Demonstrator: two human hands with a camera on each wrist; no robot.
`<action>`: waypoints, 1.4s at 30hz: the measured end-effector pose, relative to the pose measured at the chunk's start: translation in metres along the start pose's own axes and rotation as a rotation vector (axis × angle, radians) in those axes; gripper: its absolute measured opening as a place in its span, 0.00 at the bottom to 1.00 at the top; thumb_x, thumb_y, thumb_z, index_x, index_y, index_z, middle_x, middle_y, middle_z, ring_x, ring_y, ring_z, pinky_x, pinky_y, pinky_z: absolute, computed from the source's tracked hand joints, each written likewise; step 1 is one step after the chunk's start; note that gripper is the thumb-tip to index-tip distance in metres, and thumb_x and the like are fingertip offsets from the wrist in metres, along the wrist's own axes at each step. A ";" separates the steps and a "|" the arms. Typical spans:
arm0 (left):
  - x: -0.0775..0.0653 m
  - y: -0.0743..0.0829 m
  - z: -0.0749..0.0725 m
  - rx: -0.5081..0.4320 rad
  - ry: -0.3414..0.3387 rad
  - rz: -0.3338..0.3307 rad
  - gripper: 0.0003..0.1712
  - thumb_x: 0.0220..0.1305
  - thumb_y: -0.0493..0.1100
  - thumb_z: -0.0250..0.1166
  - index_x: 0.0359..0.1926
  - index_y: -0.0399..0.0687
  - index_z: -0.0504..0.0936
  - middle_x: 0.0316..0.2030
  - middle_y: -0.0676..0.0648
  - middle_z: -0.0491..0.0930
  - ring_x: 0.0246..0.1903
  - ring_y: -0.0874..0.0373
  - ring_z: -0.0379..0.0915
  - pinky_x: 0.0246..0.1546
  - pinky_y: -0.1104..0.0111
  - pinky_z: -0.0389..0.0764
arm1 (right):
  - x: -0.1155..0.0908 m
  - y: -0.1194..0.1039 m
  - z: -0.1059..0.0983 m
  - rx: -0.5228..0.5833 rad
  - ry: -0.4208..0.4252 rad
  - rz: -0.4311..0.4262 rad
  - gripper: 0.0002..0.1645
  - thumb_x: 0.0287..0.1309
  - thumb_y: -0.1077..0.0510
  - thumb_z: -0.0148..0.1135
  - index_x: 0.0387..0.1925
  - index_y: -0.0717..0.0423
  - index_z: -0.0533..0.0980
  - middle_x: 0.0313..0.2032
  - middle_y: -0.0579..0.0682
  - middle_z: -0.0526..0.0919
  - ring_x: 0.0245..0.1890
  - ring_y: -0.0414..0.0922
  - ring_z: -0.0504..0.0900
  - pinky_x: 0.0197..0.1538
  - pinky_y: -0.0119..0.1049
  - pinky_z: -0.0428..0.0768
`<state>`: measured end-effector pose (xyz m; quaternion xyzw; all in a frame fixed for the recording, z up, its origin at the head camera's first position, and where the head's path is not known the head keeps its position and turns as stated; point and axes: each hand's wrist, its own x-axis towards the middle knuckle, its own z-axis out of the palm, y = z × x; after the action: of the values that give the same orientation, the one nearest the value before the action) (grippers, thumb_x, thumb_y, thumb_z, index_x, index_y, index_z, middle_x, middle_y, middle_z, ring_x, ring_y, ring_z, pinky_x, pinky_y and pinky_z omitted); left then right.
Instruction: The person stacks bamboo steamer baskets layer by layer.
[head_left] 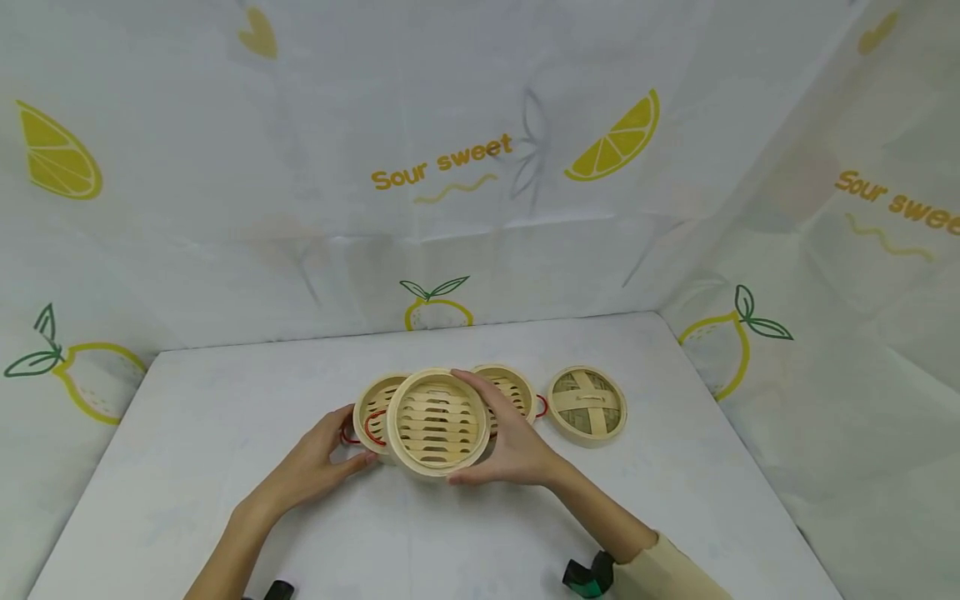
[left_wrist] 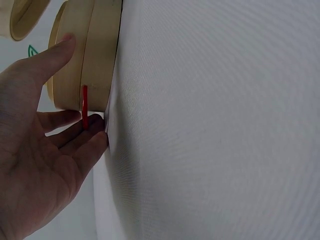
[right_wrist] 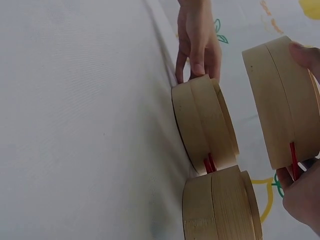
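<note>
My right hand [head_left: 517, 446] grips a round bamboo steamer basket [head_left: 438, 423] by its right side. This basket is held up off the table, its slatted inside facing the head camera, with a red handle [right_wrist: 293, 155] on its side. A second steamer basket [right_wrist: 205, 125] stands on the table, partly hidden behind the raised one in the head view. My left hand [head_left: 315, 467] holds its left side, thumb [left_wrist: 62, 52] on the wall and fingers by the red handle [left_wrist: 85, 107]. A third basket [head_left: 519, 385] stands to the right, partly covered by my right hand.
A woven bamboo lid [head_left: 587, 406] lies on the white table [head_left: 690, 467] right of the baskets. Behind the table hangs a white cloth [head_left: 315, 183] with lemon prints. Dark objects [head_left: 588, 577] show by the right sleeve at the front edge.
</note>
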<state>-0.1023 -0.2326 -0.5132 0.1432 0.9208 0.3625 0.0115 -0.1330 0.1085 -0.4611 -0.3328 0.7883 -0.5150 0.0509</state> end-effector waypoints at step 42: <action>-0.003 0.001 -0.002 -0.026 -0.015 0.003 0.47 0.69 0.51 0.77 0.78 0.35 0.65 0.72 0.33 0.75 0.71 0.35 0.75 0.66 0.42 0.82 | 0.037 0.011 0.025 0.050 -0.046 0.040 0.76 0.37 0.52 0.93 0.84 0.36 0.57 0.81 0.45 0.66 0.81 0.48 0.67 0.84 0.56 0.66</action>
<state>-0.0991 -0.2342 -0.5112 0.1471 0.9158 0.3733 0.0197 -0.1563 0.0704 -0.4725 -0.3275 0.7801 -0.5258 0.0875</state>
